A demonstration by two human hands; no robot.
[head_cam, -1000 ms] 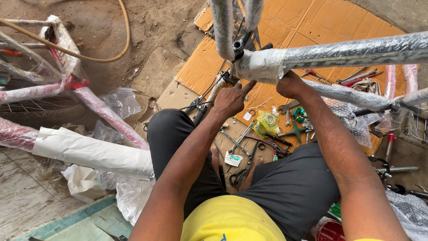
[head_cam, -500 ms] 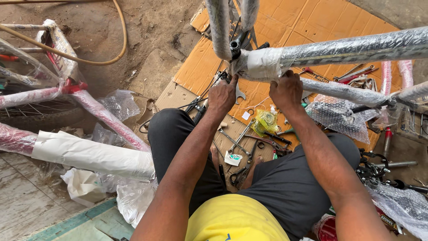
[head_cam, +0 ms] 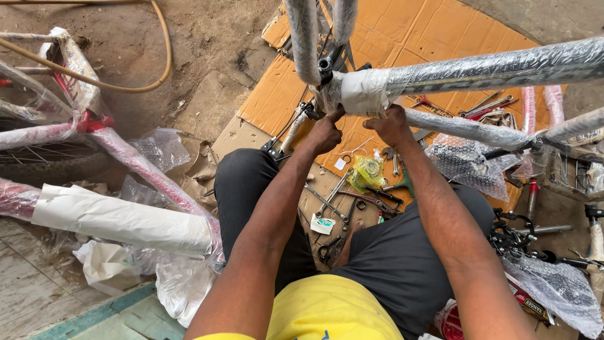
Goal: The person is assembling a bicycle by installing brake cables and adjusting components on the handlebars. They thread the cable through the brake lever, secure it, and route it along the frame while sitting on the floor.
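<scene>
Two hands up at the wrapped frame joint [head_cam: 352, 91] now, mid-scene above the cardboard [head_cam: 402, 38]. Left hand [head_cam: 324, 133] curled, fingertips pinching under the wrapping; right hand [head_cam: 391, 124] shifted in closer since a second ago, fingers pressed against the tube. Looks like fiddling with the joint, tools [head_cam: 333, 204] left lying below.

The flattened brown cardboard sheet [head_cam: 402, 38] lies on the dirt ground [head_cam: 207, 50]. On it, between the person's knees, lie long steel spanners [head_cam: 330, 198]. Above them hangs the plastic-wrapped bicycle frame tube [head_cam: 478, 69]. Left lies a paper-wrapped red bicycle frame [head_cam: 119, 217], behind it a tan hose [head_cam: 160, 56].
</scene>
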